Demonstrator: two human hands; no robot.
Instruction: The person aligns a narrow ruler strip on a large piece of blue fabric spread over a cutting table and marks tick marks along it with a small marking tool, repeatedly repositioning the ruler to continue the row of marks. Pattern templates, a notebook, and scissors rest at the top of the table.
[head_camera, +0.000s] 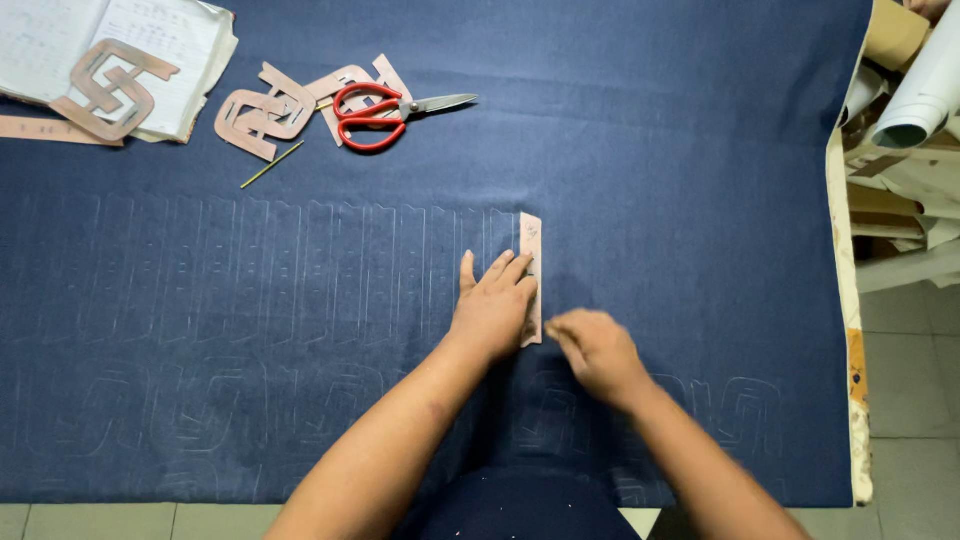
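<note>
Template strip (531, 275), a narrow pinkish card, lies on the navy cloth (650, 150) about mid-table, long axis running away from the person, near end by the hands, far end pointing to the table's back. Left hand (492, 305) is pressed flat on it, fingers spread out and relaxed, not gripping, just pinning its left edge down. Right hand (597, 352) sits just beside the strip's near end, fingers bunched like they're pinching something small, but it's blurry, so can't tell what, if anything, is in there.

Nothing's crowding the strip. Up at the back left are red scissors (385, 112) lying on a few curvy card cutouts (265, 118), with a thin yellow stick (271, 165) right next to them. Further left, an open notebook (120, 45) with another interlocking cutout (108, 88) on top. All of that is well apart from the hands.

Cloth covers pretty much the whole table and has faint chalk outlines (250, 265) in a row left of the strip, plus more shapes along the near edge. Off the right edge: rolled paper (925, 95) piled up, and tiled floor (910, 400) below.
</note>
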